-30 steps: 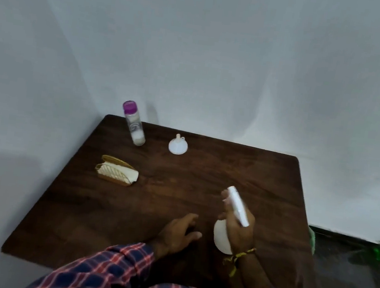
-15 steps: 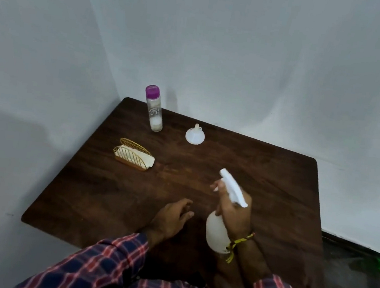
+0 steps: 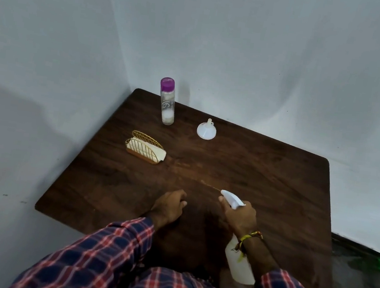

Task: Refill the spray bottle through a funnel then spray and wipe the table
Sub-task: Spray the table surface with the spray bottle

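I see the right hand (image 3: pixel 241 216) gripping the white spray bottle (image 3: pixel 238 264), nozzle aimed forward over the table (image 3: pixel 264 177). Left hand (image 3: pixel 169 207), loosely curled, holds nothing. Well ahead: a purple-capped bottle (image 3: pixel 167 104), partly filled, beside the upturned funnel (image 3: pixel 205 130).

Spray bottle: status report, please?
Right hand grips spray bottle, nozzle aimed over table. Left hand loosely curled, holds nothing. Nothing in the way.

On the table (image 3: pixel 275 178), the bottle (image 3: pixel 167 102) stands behind the napkin holder (image 3: pixel 145 148), funnel (image 3: pixel 205 129) to its right.
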Demonstrator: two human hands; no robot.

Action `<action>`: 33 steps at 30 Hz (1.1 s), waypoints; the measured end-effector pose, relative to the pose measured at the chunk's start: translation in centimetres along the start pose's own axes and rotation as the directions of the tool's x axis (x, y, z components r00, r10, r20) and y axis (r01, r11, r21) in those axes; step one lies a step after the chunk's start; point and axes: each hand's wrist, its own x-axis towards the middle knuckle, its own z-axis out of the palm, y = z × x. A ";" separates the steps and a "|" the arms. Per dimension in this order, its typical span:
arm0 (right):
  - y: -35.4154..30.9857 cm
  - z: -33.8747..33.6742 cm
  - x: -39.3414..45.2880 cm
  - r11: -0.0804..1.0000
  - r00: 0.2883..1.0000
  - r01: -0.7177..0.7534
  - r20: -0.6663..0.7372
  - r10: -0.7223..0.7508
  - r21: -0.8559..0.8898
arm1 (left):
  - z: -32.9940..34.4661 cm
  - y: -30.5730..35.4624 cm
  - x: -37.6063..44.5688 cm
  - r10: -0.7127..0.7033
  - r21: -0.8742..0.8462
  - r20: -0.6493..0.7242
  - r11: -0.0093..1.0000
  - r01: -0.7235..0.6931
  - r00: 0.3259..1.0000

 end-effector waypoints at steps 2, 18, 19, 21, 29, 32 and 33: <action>0.0 -0.5 -0.8 0.998 0.998 0.007 0.066 -0.003 -0.066 | -0.1 -0.2 0.1 -0.022 0.010 0.004 1.000 0.022 1.000; 5.0 -9.3 0.6 0.991 0.938 -0.133 -0.323 0.123 -0.010 | 1.3 3.6 1.2 0.031 0.194 0.022 0.980 -0.035 0.999; 5.2 -9.7 0.7 0.991 0.942 -0.137 -0.309 0.132 0.005 | 1.4 4.0 1.2 0.047 0.192 0.023 0.980 -0.051 0.999; 5.2 -10.1 0.7 0.992 0.951 -0.117 -0.283 0.123 0.038 | 1.6 4.8 1.1 0.066 0.188 0.024 0.980 -0.069 0.998; 6.4 -6.9 -1.5 0.987 0.991 -0.130 -0.031 0.127 -0.099 | 2.3 5.7 1.0 0.097 0.191 0.082 0.975 -0.111 0.992; 5.9 -5.3 -3.0 0.983 0.993 -0.068 -0.110 0.049 -0.169 | 2.6 5.7 0.7 0.091 0.201 0.085 0.974 -0.106 0.992; 5.7 -4.8 -3.4 0.980 0.993 -0.072 -0.103 0.053 -0.186 | 2.7 5.7 0.7 0.084 0.205 0.082 0.974 -0.099 0.993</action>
